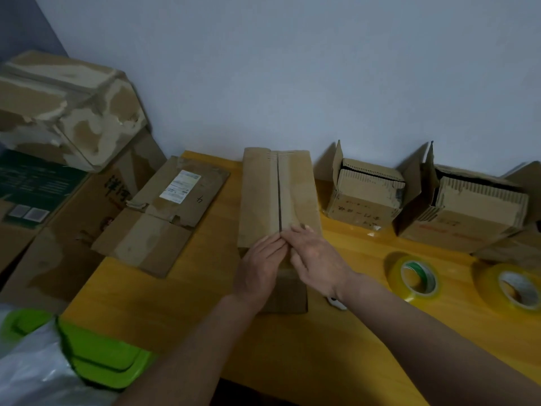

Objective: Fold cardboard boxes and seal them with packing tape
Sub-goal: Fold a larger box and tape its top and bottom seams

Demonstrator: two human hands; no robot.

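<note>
A tall narrow cardboard box (278, 194) stands in the middle of the yellow table (181, 288), its two top flaps folded shut with a dark seam between them. My left hand (257, 268) lies with straight fingers on the near end of the left flap. My right hand (313, 256) presses flat on the right flap beside the seam. Two rolls of yellowish packing tape (414, 278) (515, 288) lie on the table to the right.
Two small boxes with raised flaps (366, 197) (468, 212) stand against the wall at the right. A flattened box with a white label (164, 212) overhangs the table's left edge. Larger boxes (64, 109) are stacked at left. A green lid and clear plastic (96, 358) sit at bottom left.
</note>
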